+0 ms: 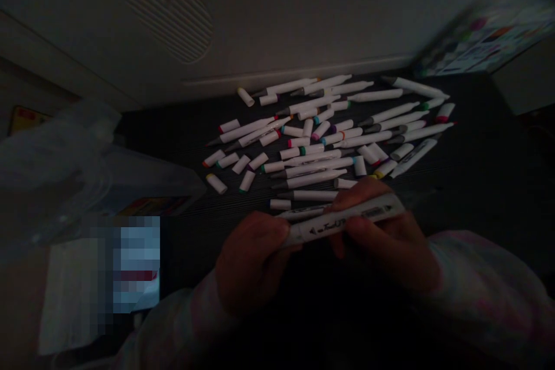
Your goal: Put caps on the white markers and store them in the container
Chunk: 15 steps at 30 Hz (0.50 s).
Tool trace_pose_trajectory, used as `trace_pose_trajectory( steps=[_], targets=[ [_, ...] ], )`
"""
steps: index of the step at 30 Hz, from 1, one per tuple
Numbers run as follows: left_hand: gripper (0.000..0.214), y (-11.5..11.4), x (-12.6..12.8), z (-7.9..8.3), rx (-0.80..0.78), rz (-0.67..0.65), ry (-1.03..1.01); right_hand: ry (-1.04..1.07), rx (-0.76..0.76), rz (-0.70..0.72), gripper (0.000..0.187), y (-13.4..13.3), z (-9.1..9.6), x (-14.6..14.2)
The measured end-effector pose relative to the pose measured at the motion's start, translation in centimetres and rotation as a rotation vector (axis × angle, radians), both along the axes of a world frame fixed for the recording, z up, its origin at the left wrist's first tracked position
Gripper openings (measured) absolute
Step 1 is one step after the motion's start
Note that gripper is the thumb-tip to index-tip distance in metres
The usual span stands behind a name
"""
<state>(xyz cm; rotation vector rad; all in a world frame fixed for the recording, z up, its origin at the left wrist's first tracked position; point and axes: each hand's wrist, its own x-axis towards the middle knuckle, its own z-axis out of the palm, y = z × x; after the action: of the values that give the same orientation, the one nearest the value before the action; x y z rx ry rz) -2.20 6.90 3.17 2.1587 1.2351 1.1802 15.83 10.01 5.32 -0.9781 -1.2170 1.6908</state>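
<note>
A white marker pen [325, 226] with dark print on its barrel is held level between both hands, close to the front of the dark table. My left hand [254, 260] is closed around the marker's left end. On its right part, the fingers and thumb of my right hand [385, 237] pinch the barrel. Just beyond lie several uncapped white markers [314, 179] with grey tips, and many loose caps [215, 184] with coloured ends are scattered among them. My fingers partly cover the nearest markers.
A clear plastic bag [52, 167] bulges at the left, beside a lit, blurred screen [136, 266] and a pale sheet [67, 295]. A printed box [489, 46] stands at the back right. Behind the dark table [477, 179] rises a pale panel [303, 17].
</note>
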Motion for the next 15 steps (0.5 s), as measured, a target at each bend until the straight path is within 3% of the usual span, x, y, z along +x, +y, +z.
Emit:
trace_pose_trajectory(
  steps=[6,15],
  targets=[
    [0.026,-0.08,0.14,0.13,-0.019,0.015,0.003,0.042,0.005,0.002,0.011,0.22,-0.15,-0.09],
    [0.013,0.31,0.08,0.22,0.013,-0.051,0.032,0.094,-0.125,0.065,0.015,0.28,-0.39,-0.02]
  ],
)
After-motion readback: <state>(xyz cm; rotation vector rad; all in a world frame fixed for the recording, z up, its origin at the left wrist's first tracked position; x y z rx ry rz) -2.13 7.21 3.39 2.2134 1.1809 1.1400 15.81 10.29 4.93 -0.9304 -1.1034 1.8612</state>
